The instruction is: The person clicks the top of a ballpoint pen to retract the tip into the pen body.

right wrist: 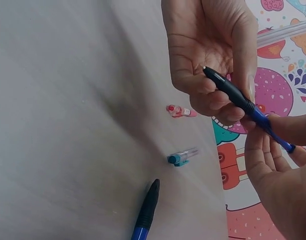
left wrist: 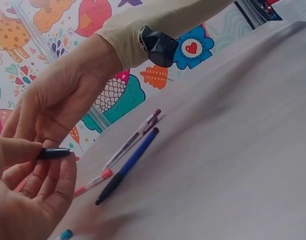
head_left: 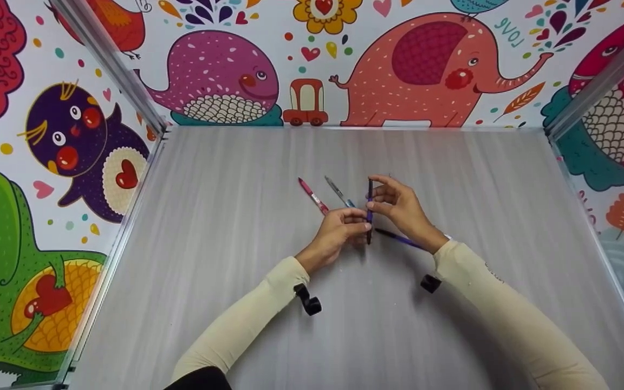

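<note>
Both hands hold one blue pen with a black grip [right wrist: 231,93], upright in the head view and raised over the table. My left hand [head_left: 335,236] pinches it by the black grip near the tip, thumb against fingers. Higher up, my right hand [head_left: 405,210] grips the blue barrel between thumb and fingers. The right wrist view shows the bare tip pointing out past the left fingers. A second blue pen with a black grip [left wrist: 129,165] lies on the table below the right wrist.
Beyond the left hand lie a pink pen [head_left: 312,194] and a clear pen with a teal end [head_left: 339,190]. A clear pen with a dark red end [left wrist: 133,140] lies by the second blue pen. Patterned walls [head_left: 225,76] border the grey table [head_left: 225,179].
</note>
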Available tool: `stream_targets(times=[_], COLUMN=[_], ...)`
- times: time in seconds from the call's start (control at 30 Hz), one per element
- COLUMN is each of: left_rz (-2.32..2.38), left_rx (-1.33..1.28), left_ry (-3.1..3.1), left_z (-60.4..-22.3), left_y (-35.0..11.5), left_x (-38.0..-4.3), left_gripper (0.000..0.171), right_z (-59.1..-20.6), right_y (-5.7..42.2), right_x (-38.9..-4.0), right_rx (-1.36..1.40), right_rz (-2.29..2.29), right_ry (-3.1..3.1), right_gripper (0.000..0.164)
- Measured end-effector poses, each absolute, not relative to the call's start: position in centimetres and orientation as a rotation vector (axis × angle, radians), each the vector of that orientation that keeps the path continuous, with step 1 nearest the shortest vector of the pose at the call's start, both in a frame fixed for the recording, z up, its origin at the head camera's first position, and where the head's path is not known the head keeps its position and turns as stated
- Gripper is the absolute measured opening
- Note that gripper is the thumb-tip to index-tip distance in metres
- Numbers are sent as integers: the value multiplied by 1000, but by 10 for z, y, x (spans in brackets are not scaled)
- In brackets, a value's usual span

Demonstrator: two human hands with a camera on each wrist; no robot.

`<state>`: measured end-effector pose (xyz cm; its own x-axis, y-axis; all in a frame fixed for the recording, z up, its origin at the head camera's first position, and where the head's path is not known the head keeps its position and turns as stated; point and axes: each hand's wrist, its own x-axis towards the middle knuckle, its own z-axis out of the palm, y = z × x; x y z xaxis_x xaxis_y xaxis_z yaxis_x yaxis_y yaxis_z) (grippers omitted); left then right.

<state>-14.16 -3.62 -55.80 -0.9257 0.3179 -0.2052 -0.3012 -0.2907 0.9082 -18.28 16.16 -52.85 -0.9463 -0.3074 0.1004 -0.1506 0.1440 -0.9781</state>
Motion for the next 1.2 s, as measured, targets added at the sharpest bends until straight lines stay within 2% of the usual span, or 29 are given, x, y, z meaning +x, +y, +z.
stream_targets(times=[1.2], left_rz=[2276], left_rx=[3], left_ry=[1623], left_z=[-553], left_y=[-30], left_x=[-144], left_gripper=[24], right_z=[-526], right_y=[165], right_x=[-180], right_rx=[-463], right_rz=[-2001], right_ry=[2290], right_gripper=[55])
